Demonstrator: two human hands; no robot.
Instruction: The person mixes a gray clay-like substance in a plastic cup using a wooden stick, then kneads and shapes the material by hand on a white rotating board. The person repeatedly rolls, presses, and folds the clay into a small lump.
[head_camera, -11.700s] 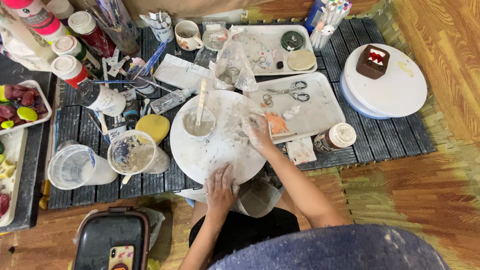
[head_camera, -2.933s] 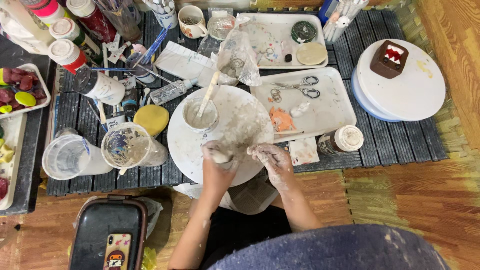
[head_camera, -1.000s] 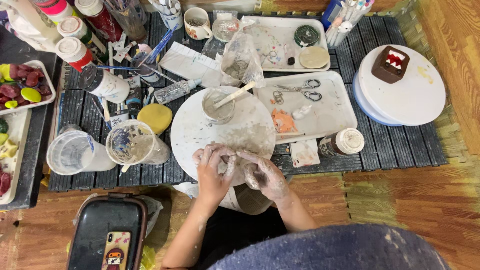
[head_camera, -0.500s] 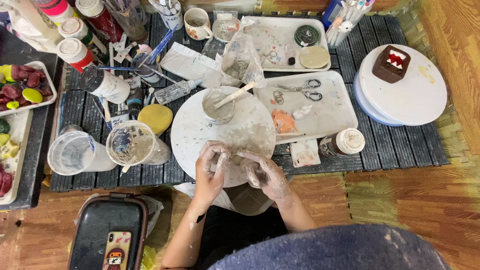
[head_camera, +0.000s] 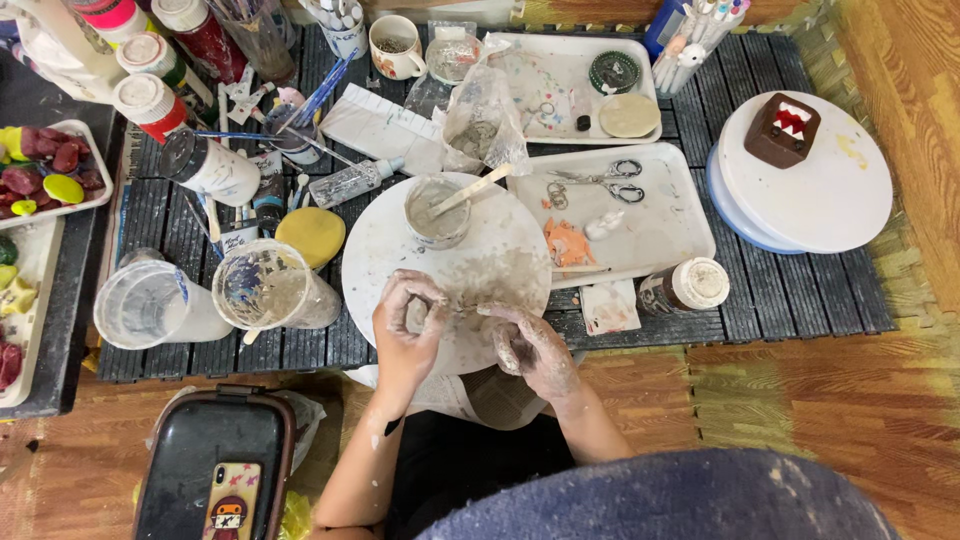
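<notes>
Left hand (head_camera: 408, 320) curled around a small lump of clay (head_camera: 416, 314), over the near edge of the round white board (head_camera: 400, 232). Right hand (head_camera: 530, 345) cupped, clay-smeared – grasp unclear. Both sit low over the board, likely so crumbs fall there. Small cup (head_camera: 436, 210) with stick stands at the board's far side – within reach.

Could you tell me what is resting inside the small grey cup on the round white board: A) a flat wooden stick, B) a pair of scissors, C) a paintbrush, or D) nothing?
A: a flat wooden stick leans out of the small grey cup on the round white board.
</notes>
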